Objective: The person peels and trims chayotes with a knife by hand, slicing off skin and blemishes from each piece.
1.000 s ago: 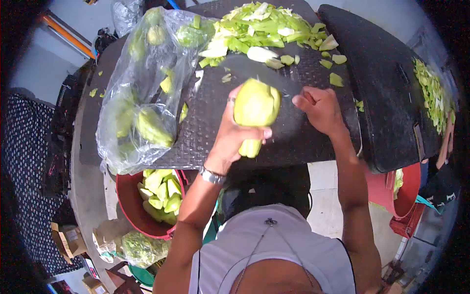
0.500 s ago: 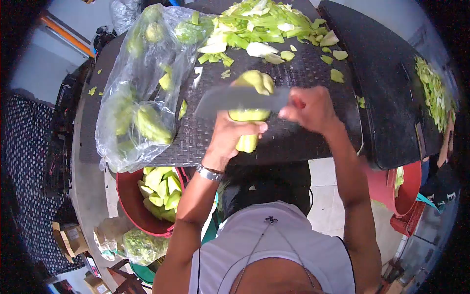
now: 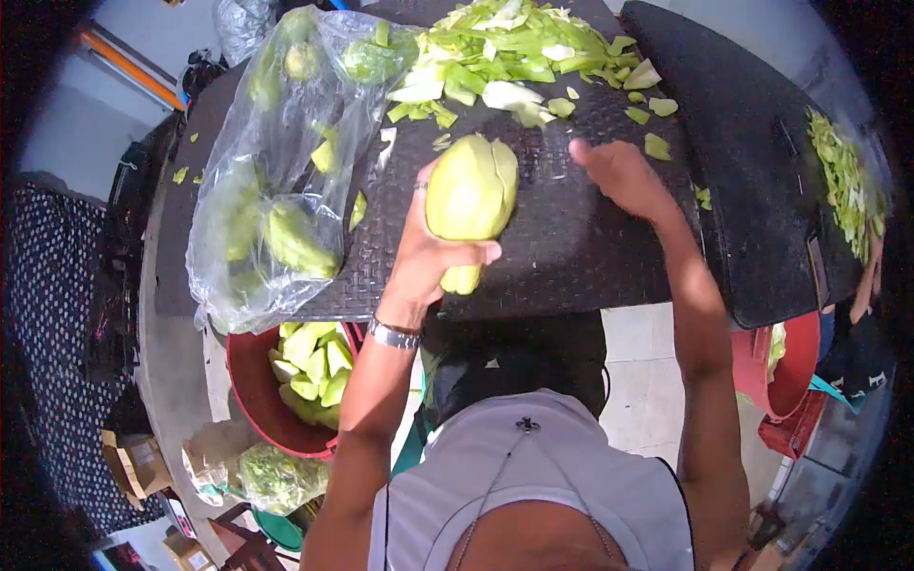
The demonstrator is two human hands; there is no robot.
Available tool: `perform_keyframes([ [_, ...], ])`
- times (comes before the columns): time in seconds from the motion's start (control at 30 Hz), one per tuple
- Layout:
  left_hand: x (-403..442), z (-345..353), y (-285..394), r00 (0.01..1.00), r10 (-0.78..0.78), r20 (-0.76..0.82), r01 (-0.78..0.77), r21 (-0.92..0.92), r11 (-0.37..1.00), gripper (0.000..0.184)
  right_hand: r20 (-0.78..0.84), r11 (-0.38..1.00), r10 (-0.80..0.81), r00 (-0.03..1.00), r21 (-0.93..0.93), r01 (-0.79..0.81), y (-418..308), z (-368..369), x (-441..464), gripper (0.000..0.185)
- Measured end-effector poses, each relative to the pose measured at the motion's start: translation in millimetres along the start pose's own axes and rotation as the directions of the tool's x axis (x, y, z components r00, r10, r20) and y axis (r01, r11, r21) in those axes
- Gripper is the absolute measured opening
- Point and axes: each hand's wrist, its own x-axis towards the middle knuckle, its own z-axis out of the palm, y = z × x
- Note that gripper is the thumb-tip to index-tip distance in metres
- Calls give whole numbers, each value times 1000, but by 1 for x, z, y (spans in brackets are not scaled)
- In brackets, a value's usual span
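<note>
A pale green chayote (image 3: pixel 473 187) with a split running down its upper end is gripped in my left hand (image 3: pixel 419 249), fingers around its left side and thumb across the lower part. It is held over the dark woven tabletop (image 3: pixel 590 257). To the right, apart from the chayote, my right hand (image 3: pixel 624 178) is closed around the knife handle; the blade is hard to make out now. Beyond the chayote lies a heap of green and white peelings (image 3: pixel 514 52), with loose scraps around it.
A clear plastic bag (image 3: pixel 357 133) with several chayotes covers the table's left side. Below it stands a red bucket (image 3: pixel 249 404) of cut pieces. Another dark board (image 3: pixel 762 190) with shreds adjoins on the right, above a second red bucket (image 3: pixel 800 371).
The knife blade, earlier flat across the chayote, has moved away as my right hand went up and right. The chayote has turned and shifted slightly left in my left hand.
</note>
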Motion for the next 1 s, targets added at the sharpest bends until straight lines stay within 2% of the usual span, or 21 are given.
perform_keyframes([
  [0.1,6,-9,5,975,-215,54,219,-87,972,81,116,965,227,967,106,-240,-21,-6,-5,76],
  [0.13,7,-5,7,986,-154,60,160,-120,980,71,140,954,229,963,162,-251,-22,-5,-7,74],
  [0.2,7,1,17,995,-65,80,82,-224,971,69,193,923,230,954,266,-277,-22,-4,-11,72],
  [0.27,8,3,22,997,-6,79,32,-326,945,62,202,916,216,955,296,-270,-28,-8,-15,80],
  [0.3,4,2,19,997,-76,34,83,-277,957,60,210,912,210,955,310,-269,-30,-8,-18,85],
  [0.4,4,-11,14,964,-259,-69,247,-141,959,56,-2,963,31,1000,269,-29,-41,0,-24,81],
  [0.5,3,-8,1,990,-42,-135,47,39,998,66,4,960,-274,962,66,274,-63,-6,-39,64],
  [0.53,2,-7,5,993,-22,-116,30,67,997,75,-1,956,-293,956,12,293,-72,-7,-45,65],
  [0.57,4,-17,7,998,-65,10,60,270,961,82,-7,948,-315,949,-44,315,-83,-9,-50,66],
  [0.6,1,-14,12,1000,5,-2,-4,412,911,86,-13,936,-340,940,-99,337,-89,-10,-52,67],
  [0.67,-2,-18,14,993,111,43,-116,554,825,79,-9,918,-382,924,-116,378,-93,-13,-53,66],
  [0.7,-2,-29,6,986,142,90,-168,557,813,68,-6,908,-403,915,-125,399,-94,-13,-52,65],
  [0.77,-3,-42,-2,972,173,158,-232,565,792,60,8,904,-415,910,-112,413,-93,-12,-53,65],
  [0.9,-3,-37,5,955,177,239,-275,485,830,75,43,873,-472,880,-112,474,-85,-14,-52,66],
  [1.0,3,-32,6,939,245,242,-326,393,860,115,15,962,-218,976,-167,218,-33,-16,-27,68],
])
